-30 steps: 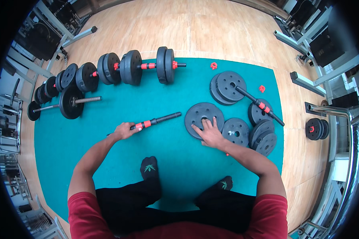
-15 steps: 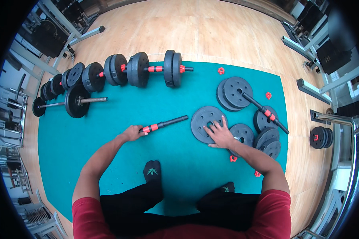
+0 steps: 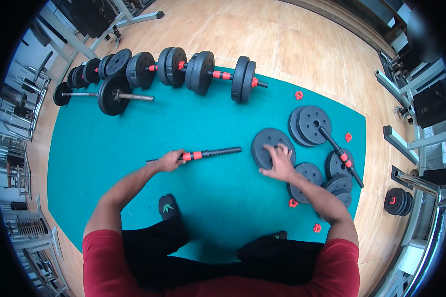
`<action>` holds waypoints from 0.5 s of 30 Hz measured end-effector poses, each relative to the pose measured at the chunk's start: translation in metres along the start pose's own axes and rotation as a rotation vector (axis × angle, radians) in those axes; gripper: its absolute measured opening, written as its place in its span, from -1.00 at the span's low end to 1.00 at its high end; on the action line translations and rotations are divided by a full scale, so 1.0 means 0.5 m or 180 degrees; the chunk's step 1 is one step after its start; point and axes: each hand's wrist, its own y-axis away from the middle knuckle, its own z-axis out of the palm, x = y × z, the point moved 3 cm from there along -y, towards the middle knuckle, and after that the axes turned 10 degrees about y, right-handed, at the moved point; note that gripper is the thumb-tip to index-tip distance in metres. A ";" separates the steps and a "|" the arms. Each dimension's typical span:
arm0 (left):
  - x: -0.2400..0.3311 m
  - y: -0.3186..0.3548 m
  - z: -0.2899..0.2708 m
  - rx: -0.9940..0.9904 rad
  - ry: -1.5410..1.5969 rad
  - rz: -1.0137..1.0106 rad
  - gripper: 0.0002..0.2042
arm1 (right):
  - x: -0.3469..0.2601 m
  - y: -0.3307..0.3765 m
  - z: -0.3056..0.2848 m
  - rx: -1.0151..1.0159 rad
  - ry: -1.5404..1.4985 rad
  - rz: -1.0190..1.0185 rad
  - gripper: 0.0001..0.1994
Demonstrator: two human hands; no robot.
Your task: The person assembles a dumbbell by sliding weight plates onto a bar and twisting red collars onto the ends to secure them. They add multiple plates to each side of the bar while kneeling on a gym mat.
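The round grey plate [image 3: 271, 138], at three o'clock from the right-hand tip of a short dumbbell bar [image 3: 223, 152] and above a green mat [image 3: 208, 114], is presenting the likeliest hazard: a shallow fingertip hold could be letting its weight slip, pinching whatever is reaching beneath the rim. A neighbouring plate [image 3: 312, 173] is lying close by at four o'clock, where a sideways drag could be catching one edge on the other, while a red star-shaped collar [image 3: 293, 203] at five o'clock is sitting where a low forearm could be knocking it away. The bar is also risking a dip, since it is being held off-centre and a slackening wrist could be letting its three o'clock end drop. The left hand [image 3: 171, 161] is gripping the bar on the nine o'clock side of its red bands, fingers wrapping snugly around it. The right hand [image 3: 281, 165] is arching over the plate, fingers bending and parting near its middle, thumb standing well away toward seven o'clock; whether they are pinching the plate or merely touching it, one cannot tell.
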 end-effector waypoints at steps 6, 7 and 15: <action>0.099 -0.032 0.021 0.0280 0.0113 0.0468 -0.64 | 0.088 -0.060 -0.082 0.0706 -0.2247 0.0751 -0.34; 0.118 -0.050 0.025 0.0324 0.0097 0.0556 -0.64 | 0.118 -0.064 -0.070 0.0887 -0.2442 0.0922 -0.38; 0.223 -0.099 -0.020 0.0383 -0.0180 0.0518 -0.57 | 0.080 -0.019 -0.095 0.0925 -0.2865 0.2015 -0.36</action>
